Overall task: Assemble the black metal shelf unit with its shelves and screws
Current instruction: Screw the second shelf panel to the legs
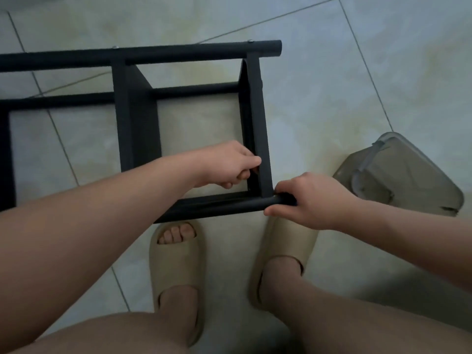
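While the black metal shelf unit (132,118) lies on its side on the tiled floor (332,98), just beyond the person's feet in beige slippers (176,264), both hands hold its near right corner. The left hand (229,164) curls its fingers round the inner edge of the end shelf panel (258,123), thumb pressed on top. The right hand (311,200) wraps over the end of the near tube post (217,205), thumb underneath. Two silvery screw heads (250,41) show on the unit's far post. The frame looks stiff and fairly heavy, with smooth painted tubes that could slip in a palm. The posts close to a shelf joint seem the safest hold, since thin panel edges may bite. Just right of the unit sits a translucent grey lidded plastic box (408,180), tilted; whether it holds anything cannot be made out.
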Demonstrator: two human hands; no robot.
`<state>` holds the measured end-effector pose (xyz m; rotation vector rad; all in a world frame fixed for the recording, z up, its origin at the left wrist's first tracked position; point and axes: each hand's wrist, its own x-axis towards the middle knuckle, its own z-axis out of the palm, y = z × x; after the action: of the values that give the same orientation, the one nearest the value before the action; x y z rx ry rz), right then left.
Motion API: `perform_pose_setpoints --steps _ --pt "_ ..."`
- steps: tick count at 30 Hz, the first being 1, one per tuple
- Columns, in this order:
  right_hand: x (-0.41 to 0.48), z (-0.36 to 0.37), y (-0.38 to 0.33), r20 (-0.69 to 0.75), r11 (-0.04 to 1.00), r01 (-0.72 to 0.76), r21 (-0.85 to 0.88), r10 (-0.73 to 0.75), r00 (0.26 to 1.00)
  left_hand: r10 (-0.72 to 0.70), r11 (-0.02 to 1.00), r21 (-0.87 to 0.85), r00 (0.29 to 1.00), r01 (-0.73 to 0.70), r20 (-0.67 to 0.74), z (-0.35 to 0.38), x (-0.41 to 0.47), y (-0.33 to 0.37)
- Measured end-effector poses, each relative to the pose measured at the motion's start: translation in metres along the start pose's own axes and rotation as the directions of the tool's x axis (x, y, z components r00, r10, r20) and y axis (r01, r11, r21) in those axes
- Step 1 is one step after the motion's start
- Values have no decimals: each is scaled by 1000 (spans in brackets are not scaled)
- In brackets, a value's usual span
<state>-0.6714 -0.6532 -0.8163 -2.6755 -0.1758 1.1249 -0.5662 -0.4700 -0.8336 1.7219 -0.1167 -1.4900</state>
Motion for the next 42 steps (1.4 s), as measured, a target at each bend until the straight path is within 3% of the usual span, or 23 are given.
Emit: perform_pose_setpoints --steps 1,3,5,9,12,15,19,24,27,33,42 --pt "-1 1 1 -29 1000 2 23 -1 1000 3 1000 -16 1000 -3 13 0 0 -1" --pt "3 2 7 -236 997 72 22 -65 970 17 998 -54 999 -15 39 -1 1 -4" --pt "13 1 15 -371 984 134 -114 -168 913 45 995 -94 997 -39 66 -3 3 -8" --pt "33 -19 16 -282 880 220 -421 -357 890 110 982 -161 992 -98 67 1 5 -15" --pt "42 -22 11 -212 813 289 -505 -442 872 147 983 -118 987 -139 63 4 3 -20" --pt "38 -11 7 -201 806 323 -497 -469 860 157 986 -72 984 -151 88 5 -2 -27" --pt "34 -1 6 -235 815 338 -471 -485 843 130 984 -138 985 -114 115 7 -4 -34" --pt "41 4 10 -274 830 388 -401 -513 813 -7 922 -387 999 22 41 -4 1 -44" --pt "43 6 11 -297 832 406 -379 -525 798 -19 869 -493 999 37 41 -10 0 -50" --pt "46 8 12 -309 829 420 -370 -536 786 7 837 -544 994 54 110 -14 -2 -58" --pt "49 10 13 -320 826 438 -354 -547 773 -49 875 -482 999 53 22 -11 3 -62"
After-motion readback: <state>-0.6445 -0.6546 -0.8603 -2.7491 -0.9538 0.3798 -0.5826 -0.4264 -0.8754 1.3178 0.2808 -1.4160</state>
